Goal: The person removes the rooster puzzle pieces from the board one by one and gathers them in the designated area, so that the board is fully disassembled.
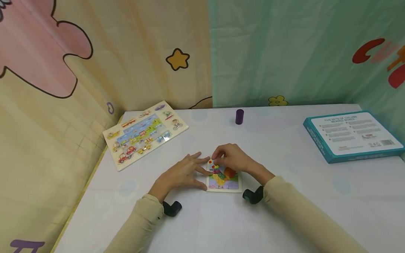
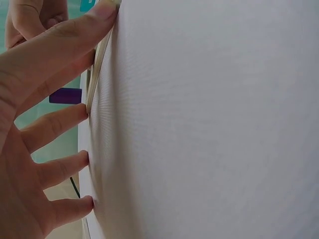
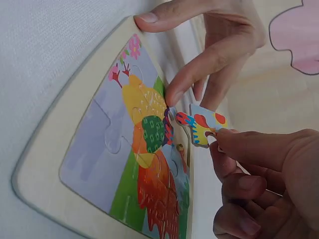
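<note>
puzzle piece (image 3: 199, 127): small, printed red, yellow and blue; held tilted at the far left corner of the bird puzzle (image 1: 224, 191); whether it touches, cannot tell.
right hand (image 1: 233, 158): thumb and forefinger pinching the piece, other fingers curled in.
bird puzzle: pale-rimmed, flat, around the middle of the white table (image 1: 205, 231).
left hand (image 1: 185, 171): fingers spread, thumb on the puzzle's near left corner, forefinger at its left edge.
purple cylinder (image 1: 239, 116): upright, near the table's far edge.
vehicle board (image 1: 177, 125): flat, slanted, table's far left corner.
teal box (image 1: 356, 135): flat, near the far right corner.
</note>
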`<state>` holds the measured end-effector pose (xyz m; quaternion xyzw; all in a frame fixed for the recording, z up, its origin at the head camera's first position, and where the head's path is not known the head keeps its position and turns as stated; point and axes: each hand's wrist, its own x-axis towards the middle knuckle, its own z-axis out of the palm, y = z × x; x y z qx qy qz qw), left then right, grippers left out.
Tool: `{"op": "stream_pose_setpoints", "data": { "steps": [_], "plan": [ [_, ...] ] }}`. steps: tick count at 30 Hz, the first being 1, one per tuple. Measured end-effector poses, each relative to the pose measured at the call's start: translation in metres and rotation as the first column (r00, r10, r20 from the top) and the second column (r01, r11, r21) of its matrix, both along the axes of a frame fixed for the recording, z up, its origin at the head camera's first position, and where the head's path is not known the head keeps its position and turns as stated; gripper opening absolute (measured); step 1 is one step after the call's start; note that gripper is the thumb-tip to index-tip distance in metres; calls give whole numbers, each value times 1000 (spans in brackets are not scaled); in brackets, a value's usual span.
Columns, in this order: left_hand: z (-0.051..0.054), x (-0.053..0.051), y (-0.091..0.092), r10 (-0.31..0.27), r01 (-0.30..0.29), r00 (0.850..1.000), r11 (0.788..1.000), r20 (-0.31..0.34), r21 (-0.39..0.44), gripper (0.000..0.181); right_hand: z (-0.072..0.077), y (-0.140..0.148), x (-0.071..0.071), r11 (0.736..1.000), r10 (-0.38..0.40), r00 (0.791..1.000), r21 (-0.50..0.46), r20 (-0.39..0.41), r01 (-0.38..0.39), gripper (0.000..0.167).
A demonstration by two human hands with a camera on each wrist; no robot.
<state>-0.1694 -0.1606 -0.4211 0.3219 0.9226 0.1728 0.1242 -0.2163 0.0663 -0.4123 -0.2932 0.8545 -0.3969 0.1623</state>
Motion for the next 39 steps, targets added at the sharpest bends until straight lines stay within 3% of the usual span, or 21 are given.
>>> {"op": "stream_pose_setpoints", "data": {
  "steps": [9, 21, 26, 39],
  "plan": [
    [1, -1, 2, 10, -10, 1000, 1000, 1, 3, 52, 3, 41, -4, 994, -110, 990, -12, 88, 112, 9],
    [2, 0, 1, 6, -6, 1000, 1000, 9, 23, 52, -7, 99, -2, 957, -290, 950, 62, 115, 284, 13],
    [1, 0, 1, 6, -6, 1000, 999, 15, 35, 52, -11, 107, 0, 939, -338, 936, 90, 92, 331, 15],
    [0, 0, 1, 17, -18, 1000, 999, 18, 40, 52, -12, 107, 5, 927, -369, 929, 87, 23, 366, 11]
  ]
}}
